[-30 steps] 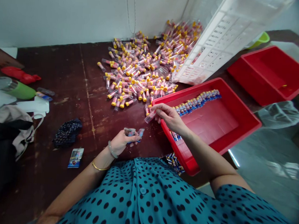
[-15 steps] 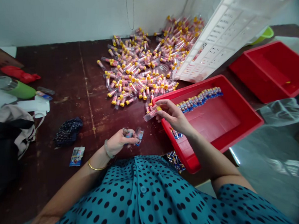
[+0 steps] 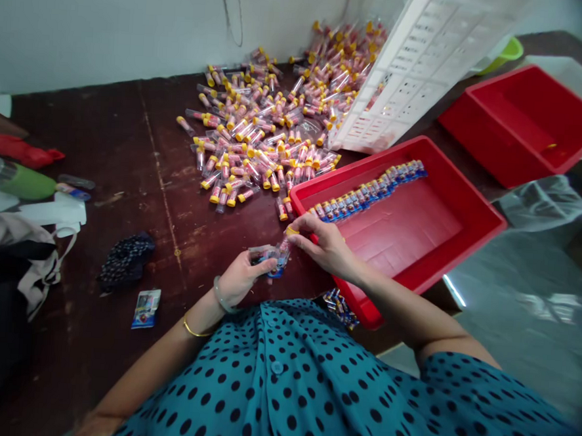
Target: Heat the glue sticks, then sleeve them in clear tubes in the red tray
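My left hand (image 3: 245,272) is closed on small blue printed plastic packets (image 3: 277,262) just in front of my body. In the fingertips of my right hand (image 3: 325,245) is a clear tube (image 3: 285,245) with pink contents, pinched by its yellow cap. The tube's lower end meets the packets; whether it is inside one I cannot tell. A heap of similar yellow-capped tubes (image 3: 261,144) covers the back of the table. Right of my hands, a red tray (image 3: 418,232) holds a row of filled blue packets (image 3: 366,195).
A white plastic basket (image 3: 398,73) stands on its side behind the tray, with a red bin (image 3: 528,124) farther right. A loose packet (image 3: 146,308), a dark scrunchie (image 3: 126,260), a green bottle (image 3: 24,180) and a bag (image 3: 0,292) lie left. More packets (image 3: 339,308) sit by the tray's near edge.
My right hand has moved left and down with the tube, bringing it to the packets in my left hand. The view has shifted slightly.
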Motion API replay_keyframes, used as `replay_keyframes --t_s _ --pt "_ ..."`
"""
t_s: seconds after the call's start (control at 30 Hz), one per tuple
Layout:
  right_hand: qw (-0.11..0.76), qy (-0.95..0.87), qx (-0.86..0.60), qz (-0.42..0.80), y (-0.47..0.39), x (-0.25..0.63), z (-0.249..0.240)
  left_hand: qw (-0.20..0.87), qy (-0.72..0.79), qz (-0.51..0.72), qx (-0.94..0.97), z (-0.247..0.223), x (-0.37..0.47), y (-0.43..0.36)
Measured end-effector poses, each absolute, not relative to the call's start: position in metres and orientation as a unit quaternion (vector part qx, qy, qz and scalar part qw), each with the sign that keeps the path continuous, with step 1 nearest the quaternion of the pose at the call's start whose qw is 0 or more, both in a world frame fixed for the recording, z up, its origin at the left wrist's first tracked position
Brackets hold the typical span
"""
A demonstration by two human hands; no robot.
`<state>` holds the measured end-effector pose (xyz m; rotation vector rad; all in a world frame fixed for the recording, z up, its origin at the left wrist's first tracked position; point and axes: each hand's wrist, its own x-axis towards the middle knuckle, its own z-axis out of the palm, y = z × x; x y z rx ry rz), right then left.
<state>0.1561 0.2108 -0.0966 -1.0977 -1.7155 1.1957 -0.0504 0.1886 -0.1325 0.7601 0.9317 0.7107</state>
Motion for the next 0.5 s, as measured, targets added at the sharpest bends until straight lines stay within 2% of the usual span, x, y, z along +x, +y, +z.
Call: replay_keyframes --t_s 0.17,0.5 --pt "0.394 -0.653 -0.465 0.450 0.188 0.157 -0.108 0.779 0.434 0.349 0.288 -0.131 -0.034 0.181" --pt "0.452 -0.632 -0.463 0.427 0.173 0.163 -0.121 0.769 0.418 0.357 0.326 -0.123 -0.019 0.185"
